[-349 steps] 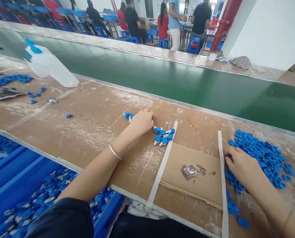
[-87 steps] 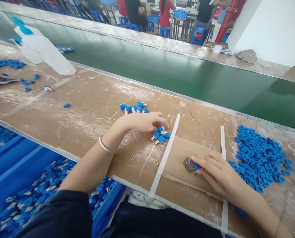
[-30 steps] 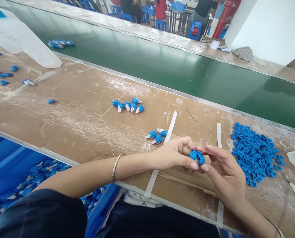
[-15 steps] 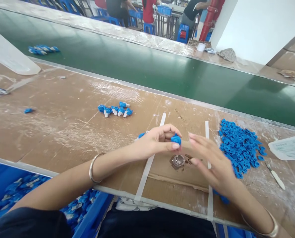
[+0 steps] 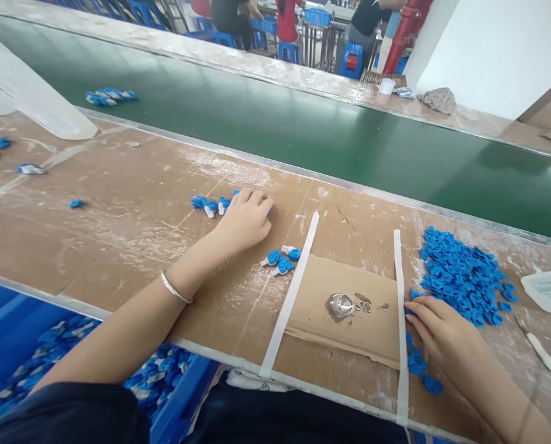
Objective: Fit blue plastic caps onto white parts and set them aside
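Blue pieces (image 5: 464, 277), under left hand (image 5: 247, 217), beside right hand (image 5: 444, 327)

A brown table (image 5: 155, 185) runs along a long green belt (image 5: 279, 135), whose surface carries pale streaks of reflected light and a darker patch toward the right. Beyond lies a shiny ledge (image 5: 256, 69). Behind it stand blue stools (image 5: 287, 48), a red pipe (image 5: 401, 40) and, beside the pipe, a white wall (image 5: 469, 55).

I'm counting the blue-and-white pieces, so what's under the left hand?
Some blue-and-white pieces show beside the left hand, and bits of blue peek out at its top and right edges. What the hand covers cannot be seen or counted.
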`<action>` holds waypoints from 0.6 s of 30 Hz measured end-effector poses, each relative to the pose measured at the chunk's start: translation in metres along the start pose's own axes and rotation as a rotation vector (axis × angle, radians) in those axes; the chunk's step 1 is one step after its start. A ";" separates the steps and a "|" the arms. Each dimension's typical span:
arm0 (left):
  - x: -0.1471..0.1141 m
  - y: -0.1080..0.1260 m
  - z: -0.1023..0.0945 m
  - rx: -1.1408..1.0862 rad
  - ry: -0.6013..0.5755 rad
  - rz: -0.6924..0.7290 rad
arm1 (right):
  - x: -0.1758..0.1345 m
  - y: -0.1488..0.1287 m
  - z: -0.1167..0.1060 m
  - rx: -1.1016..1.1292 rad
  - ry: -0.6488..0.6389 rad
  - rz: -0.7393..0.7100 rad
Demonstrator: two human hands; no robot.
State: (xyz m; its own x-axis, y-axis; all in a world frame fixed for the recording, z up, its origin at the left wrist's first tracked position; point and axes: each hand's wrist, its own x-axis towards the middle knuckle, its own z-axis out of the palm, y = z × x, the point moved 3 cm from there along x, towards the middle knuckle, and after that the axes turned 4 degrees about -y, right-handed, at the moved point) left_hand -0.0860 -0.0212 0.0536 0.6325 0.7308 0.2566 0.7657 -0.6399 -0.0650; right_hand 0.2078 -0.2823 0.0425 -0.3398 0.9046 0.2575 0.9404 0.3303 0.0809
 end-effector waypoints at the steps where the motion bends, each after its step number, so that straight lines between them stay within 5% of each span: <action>1: -0.001 0.003 -0.003 -0.042 0.022 0.014 | 0.000 -0.002 0.000 -0.048 -0.006 -0.020; 4: -0.004 0.014 -0.013 -0.317 -0.041 0.107 | -0.001 -0.005 0.000 -0.157 -0.027 -0.068; 8: -0.010 0.032 -0.021 -0.690 -0.352 0.234 | -0.006 -0.002 0.002 -0.240 -0.007 -0.085; 12: -0.015 0.041 -0.021 -0.721 -0.507 0.236 | -0.008 0.002 0.006 -0.270 -0.006 -0.089; 18: -0.020 0.046 -0.022 -0.690 -0.529 0.176 | -0.003 0.014 0.011 -0.183 0.019 0.047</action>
State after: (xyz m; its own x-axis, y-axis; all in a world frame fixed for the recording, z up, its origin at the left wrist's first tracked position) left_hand -0.0657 -0.0705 0.0671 0.8366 0.5127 -0.1928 0.5190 -0.6292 0.5785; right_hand 0.2215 -0.2776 0.0319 -0.2970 0.9120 0.2828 0.9423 0.2320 0.2414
